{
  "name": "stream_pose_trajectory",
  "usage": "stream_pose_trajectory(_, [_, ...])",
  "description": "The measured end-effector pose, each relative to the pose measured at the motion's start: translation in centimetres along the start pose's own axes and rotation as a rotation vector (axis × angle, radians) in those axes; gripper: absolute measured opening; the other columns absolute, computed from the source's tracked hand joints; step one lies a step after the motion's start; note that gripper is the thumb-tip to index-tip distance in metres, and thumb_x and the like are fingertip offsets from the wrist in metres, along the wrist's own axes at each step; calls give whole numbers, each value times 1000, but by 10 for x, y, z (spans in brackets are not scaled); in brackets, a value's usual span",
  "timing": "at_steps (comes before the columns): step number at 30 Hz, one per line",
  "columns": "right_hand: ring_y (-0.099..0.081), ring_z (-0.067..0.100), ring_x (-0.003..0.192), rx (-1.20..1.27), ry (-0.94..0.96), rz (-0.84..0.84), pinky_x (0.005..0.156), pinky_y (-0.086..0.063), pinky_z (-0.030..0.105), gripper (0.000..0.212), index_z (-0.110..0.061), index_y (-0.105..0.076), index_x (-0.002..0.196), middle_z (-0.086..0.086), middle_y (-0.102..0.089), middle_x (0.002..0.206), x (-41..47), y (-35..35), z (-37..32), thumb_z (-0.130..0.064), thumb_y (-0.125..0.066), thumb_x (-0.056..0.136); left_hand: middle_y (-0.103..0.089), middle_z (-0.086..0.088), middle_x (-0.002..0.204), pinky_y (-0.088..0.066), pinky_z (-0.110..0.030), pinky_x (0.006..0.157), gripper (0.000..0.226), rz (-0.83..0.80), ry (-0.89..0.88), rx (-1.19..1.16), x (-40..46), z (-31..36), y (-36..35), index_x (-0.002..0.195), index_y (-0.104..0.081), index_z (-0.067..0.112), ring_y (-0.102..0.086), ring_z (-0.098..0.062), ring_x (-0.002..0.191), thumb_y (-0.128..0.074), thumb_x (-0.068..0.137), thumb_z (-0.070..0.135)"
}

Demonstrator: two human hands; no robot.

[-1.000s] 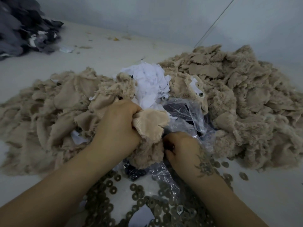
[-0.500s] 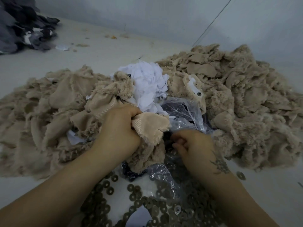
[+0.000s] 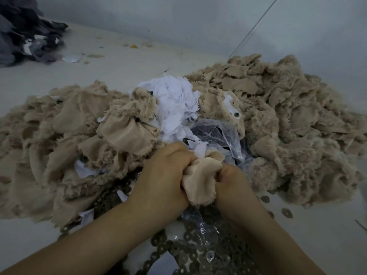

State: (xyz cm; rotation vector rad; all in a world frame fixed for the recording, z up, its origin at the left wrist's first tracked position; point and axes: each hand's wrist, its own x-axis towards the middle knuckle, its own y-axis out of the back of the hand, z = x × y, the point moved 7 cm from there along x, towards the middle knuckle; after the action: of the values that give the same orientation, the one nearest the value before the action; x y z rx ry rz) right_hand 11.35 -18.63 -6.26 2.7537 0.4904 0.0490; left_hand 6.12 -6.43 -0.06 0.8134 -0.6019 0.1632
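My left hand (image 3: 160, 175) grips a small beige plush fabric piece (image 3: 200, 181) from its left side. From the right, my right hand (image 3: 232, 185) pinches the same piece. Both hands meet low in the middle of the view, above a clear plastic bag (image 3: 216, 133) and a spread of grey metal washers (image 3: 198, 253). Behind the hands lies a wad of white paper scraps (image 3: 174, 100). What my right fingers hold inside the fabric is hidden.
Large heaps of beige plush cut pieces lie to the left (image 3: 49, 139) and to the right (image 3: 288, 120) on the white table (image 3: 119, 66). A dark grey fabric pile (image 3: 25, 32) sits far left at the back. A few loose washers (image 3: 287, 212) lie at the right.
My left hand has moved right and toward me with the beige piece. My right hand left the plastic bag and now pinches that piece. Another beige piece lies where the left hand was.
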Motion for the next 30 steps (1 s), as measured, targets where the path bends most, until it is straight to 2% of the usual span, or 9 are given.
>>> stream_pose_trajectory(4, [-48,4,53,-18,52,39,54,-44,28,32,-14,-65,59,-4,-56,51,4,8,-3,6,-62,84,-63,-15,85,-50,-43,61,26,8,-136,55,-4,7,-2,88,-71,-4,-61,-31,74,-85,67,-1])
stream_pose_trajectory(7, [-37,5,46,-26,47,19,47,-35,22,53,-19,-53,41,-8,-47,42,3,11,-4,16,-60,80,-65,-17,89,-51,-42,64,32,0,-181,64,-4,9,-5,89,-71,-7,-63,-31,78,-85,61,-9])
stream_pose_trajectory(12, [-43,16,52,11,57,-16,51,-38,31,23,13,-50,55,22,-51,51,-2,13,-13,22,-54,76,-66,-19,89,-50,-45,64,32,0,-255,141,-9,9,-8,89,-71,-8,-63,-35,78,-84,59,-12])
stream_pose_trajectory(15, [-39,5,43,33,124,10,44,-35,16,37,-4,-46,44,-5,-47,43,-7,15,-22,15,-59,72,-68,-20,90,-49,-45,65,19,35,-300,195,-12,9,-7,91,-73,-8,-64,-35,78,-79,74,-5])
stream_pose_trajectory(17, [-41,2,40,49,137,21,42,-36,14,41,-16,-47,40,-7,-50,41,-8,16,-25,11,-60,69,-69,-22,91,-48,-45,66,19,62,-323,222,-13,9,-6,92,-73,-9,-65,-35,78,-79,77,-1])
stream_pose_trajectory(22, [-48,23,45,136,117,26,44,-42,30,15,8,-52,53,22,-55,50,-8,18,-21,10,-60,65,-70,-22,93,-49,-45,70,20,100,-367,247,-18,9,-7,94,-74,-10,-66,-35,83,-78,81,4])
stream_pose_trajectory(24, [-53,36,47,181,67,14,47,-47,41,21,3,-58,53,21,-59,51,-6,19,-17,13,-57,72,-70,-23,95,-50,-45,74,21,98,-388,257,-20,9,-7,96,-74,-10,-66,-35,85,-79,80,3])
stream_pose_trajectory(27, [-59,26,51,354,-37,-23,54,-52,40,14,-5,-67,56,17,-64,56,-3,17,-8,-10,-59,66,-70,-23,97,-50,-46,76,20,98,-427,262,-20,9,-7,95,-73,-11,-67,-36,85,-79,80,0])
stream_pose_trajectory(30, [-60,52,73,474,-125,-74,77,-51,67,63,17,-61,84,46,-57,90,-2,12,0,-40,-75,61,-70,-24,97,-50,-46,79,13,84,-452,265,-20,10,-10,95,-73,-12,-67,-36,85,-70,87,-2])
